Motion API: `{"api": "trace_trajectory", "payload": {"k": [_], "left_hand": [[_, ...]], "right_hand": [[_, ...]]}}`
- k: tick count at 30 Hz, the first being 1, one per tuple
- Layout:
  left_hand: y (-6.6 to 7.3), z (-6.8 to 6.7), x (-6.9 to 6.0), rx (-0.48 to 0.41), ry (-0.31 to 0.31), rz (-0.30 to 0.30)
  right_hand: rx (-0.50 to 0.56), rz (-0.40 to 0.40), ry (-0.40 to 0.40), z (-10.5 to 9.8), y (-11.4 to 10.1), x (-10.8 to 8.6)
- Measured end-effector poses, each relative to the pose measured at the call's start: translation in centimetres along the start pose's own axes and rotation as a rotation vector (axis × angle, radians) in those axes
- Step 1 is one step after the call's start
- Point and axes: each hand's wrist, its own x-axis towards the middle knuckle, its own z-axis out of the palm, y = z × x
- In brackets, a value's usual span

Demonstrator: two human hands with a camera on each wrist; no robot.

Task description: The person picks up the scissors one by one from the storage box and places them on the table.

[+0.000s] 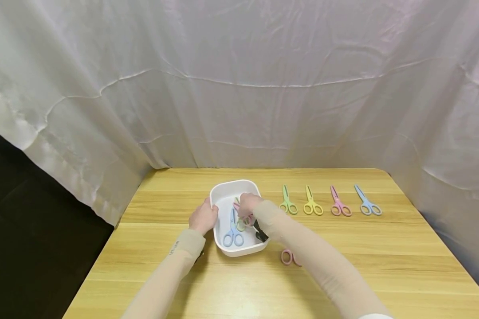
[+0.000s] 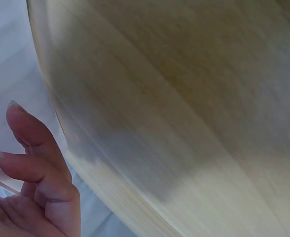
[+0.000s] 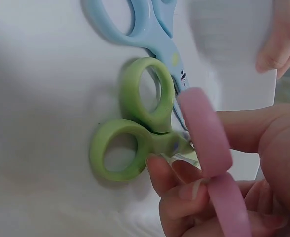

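Your left hand (image 1: 202,217) grips the left wall of the white bin (image 1: 239,253). Inside the bin, your right hand (image 1: 248,204) pinches pink scissors (image 3: 206,136) over green scissors (image 3: 157,123), near blue scissors (image 1: 233,229). Right of the bin, four scissors (image 1: 312,205) lie in a row; a second pink pair (image 1: 287,257) lies partly hidden by your right sleeve (image 1: 319,257).

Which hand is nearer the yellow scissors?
Right hand, holding pink scissors inside the white bin, left of the yellow scissors; the left hand holds the bin's left wall, farther away.
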Motion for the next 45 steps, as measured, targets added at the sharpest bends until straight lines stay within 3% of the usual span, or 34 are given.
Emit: {"api": "trace_trajectory", "payload": {"k": [7, 17, 23, 30, 45], "left_hand": [[-0.1, 0.1, 0.1, 0.002, 0.001, -0.008], [-0.7, 0.2, 0.4, 0.006, 0.013, 0.007], [-0.7, 0.4, 0.4, 0.011, 0.027, 0.019], [-0.6, 0.3, 0.5, 0.011, 0.018, 0.015], [-0.2, 0.1, 0.3, -0.009, 0.004, 0.010]], "right_hand": [[0.014, -0.018, 0.003, 0.1, 0.5, 0.5], [0.190, -0.044, -0.015, 0.4, 1.3, 1.0], [0.275, -0.100, -0.013, 0.0, 2.0, 0.6], [0.281, -0.177, 0.027, -0.4, 2.6, 0.2], [0.463, -0.180, -0.030, -0.7, 4.2, 0.6]]}}
